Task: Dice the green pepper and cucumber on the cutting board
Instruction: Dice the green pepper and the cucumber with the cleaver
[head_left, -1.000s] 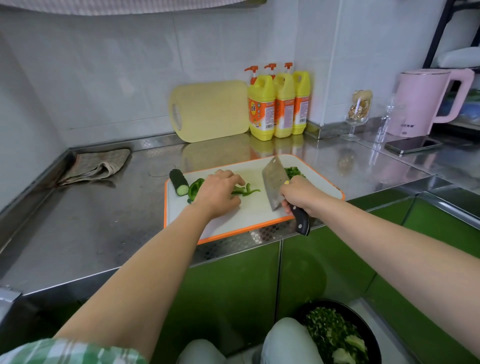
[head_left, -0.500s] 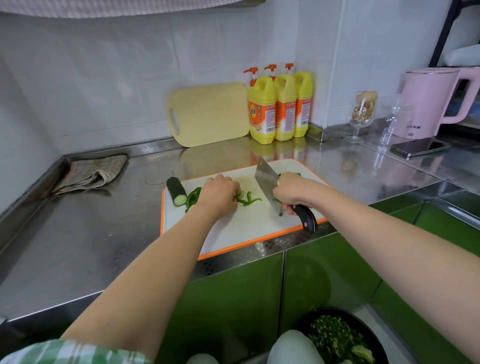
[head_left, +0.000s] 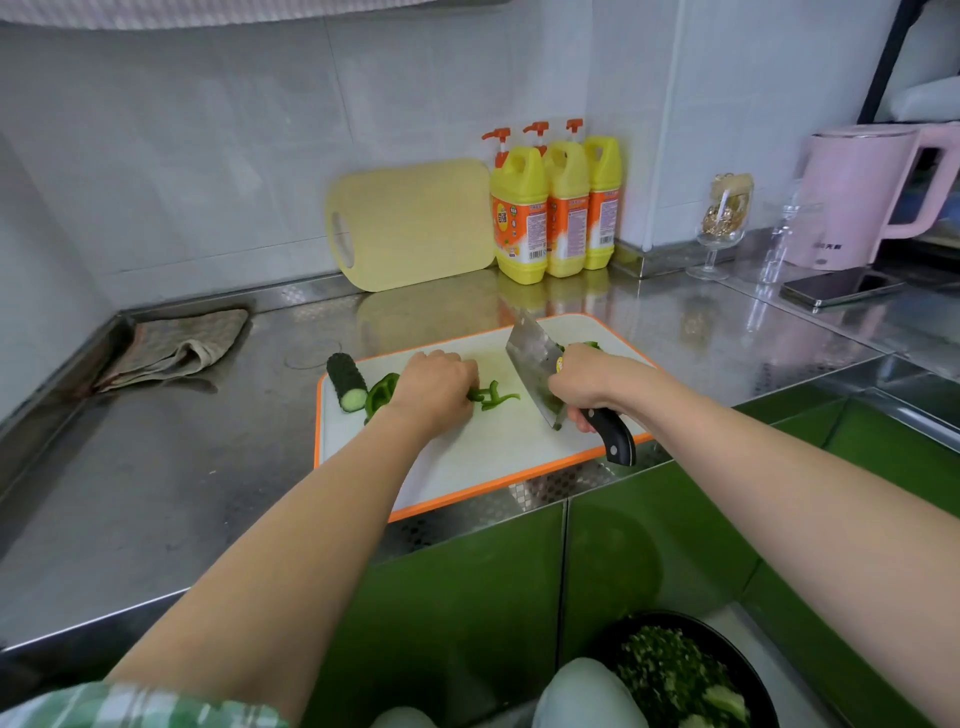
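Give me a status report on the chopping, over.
Left hand holds pepper strips on the cutting board. Right hand grips the cleaver, blade just right of them. Cucumber lies far left. Nothing blocking.

- I see bare surface on the near half of the cutting board (head_left: 467, 467), in front of both hands.
- Between the left hand (head_left: 436, 389) and the cleaver (head_left: 535, 364) gripped by the right hand (head_left: 587, 384), the gap is narrow, and pepper strips (head_left: 493, 397) lie in it.
- The cucumber (head_left: 345, 382) and the green pepper (head_left: 382, 392) under the left hand fill the board's left end.
- Left of the board I have a wide stretch of bare steel counter (head_left: 156, 467). A crumpled cloth (head_left: 176, 348) lies in its far corner.
- Behind the board, a leaning yellow board (head_left: 415, 223) and three detergent bottles (head_left: 561, 208) line the wall.
- On the far right, a stemmed glass (head_left: 724, 223), a phone (head_left: 841, 288) and a pink kettle (head_left: 857, 192) crowd the counter.
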